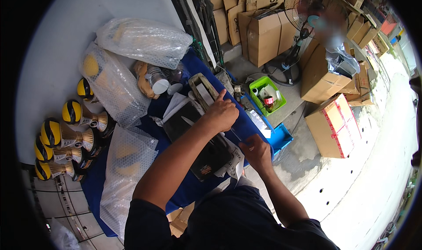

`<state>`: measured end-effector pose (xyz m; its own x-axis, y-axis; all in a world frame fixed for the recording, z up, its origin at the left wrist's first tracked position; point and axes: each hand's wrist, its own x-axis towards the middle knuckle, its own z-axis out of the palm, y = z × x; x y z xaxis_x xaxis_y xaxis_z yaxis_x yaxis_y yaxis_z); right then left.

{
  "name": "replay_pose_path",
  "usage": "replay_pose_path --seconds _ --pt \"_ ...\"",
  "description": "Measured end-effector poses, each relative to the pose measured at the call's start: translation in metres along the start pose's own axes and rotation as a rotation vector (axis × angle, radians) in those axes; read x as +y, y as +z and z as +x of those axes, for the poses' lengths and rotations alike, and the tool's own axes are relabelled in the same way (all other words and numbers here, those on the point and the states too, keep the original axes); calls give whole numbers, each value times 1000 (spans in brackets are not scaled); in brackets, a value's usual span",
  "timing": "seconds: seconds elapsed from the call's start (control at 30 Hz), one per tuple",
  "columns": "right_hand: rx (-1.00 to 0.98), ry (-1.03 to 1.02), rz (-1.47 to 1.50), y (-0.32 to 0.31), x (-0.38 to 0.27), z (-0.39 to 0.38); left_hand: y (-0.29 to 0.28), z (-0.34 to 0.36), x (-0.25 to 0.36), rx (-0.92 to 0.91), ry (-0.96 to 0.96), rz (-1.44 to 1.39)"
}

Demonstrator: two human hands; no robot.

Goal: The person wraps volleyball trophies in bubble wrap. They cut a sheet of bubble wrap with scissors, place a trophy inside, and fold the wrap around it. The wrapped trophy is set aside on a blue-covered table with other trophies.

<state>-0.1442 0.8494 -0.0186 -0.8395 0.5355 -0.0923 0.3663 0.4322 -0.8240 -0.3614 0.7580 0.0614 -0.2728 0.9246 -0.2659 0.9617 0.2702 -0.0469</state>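
Observation:
My left hand [222, 115] is curled at the table's blue-covered edge, index finger extended; what is under its fingers is hidden. My right hand [257, 151] is closed near the same edge, pinching a thin, pale strip [236, 134] that runs toward my left hand. Beneath my left arm lie a flat black object [180, 127] and white papers [173, 105]. Just beyond my left hand is a long tray [198, 84]. Clear cups [157, 80] lie farther back. Bubble-wrapped items [136, 41] and several yellow-and-black ball trophies [72, 112] stand along the left.
Right of the blue-covered table [92, 197], a green crate [272, 105] and blue tray [281, 140] sit low. Cardboard boxes [329, 127], a standing fan [301, 43] and cables occupy the floor and back wall. A white wall [57, 39] borders the left.

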Motion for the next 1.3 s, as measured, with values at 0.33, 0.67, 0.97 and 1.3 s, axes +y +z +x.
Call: replay_pose_path --seconds 0.33,0.67,0.97,1.3 --pt "53 -152 -125 18 16 20 28 -23 22 549 -127 83" --pt "-398 -681 -330 -92 -65 34 -8 -163 97 577 -512 -383" --pt "-860 -1425 -529 40 -289 -54 37 -410 206 895 -1151 -777" --pt "-1132 -2235 -591 192 -452 -268 82 -568 332 1642 -1646 -1139"
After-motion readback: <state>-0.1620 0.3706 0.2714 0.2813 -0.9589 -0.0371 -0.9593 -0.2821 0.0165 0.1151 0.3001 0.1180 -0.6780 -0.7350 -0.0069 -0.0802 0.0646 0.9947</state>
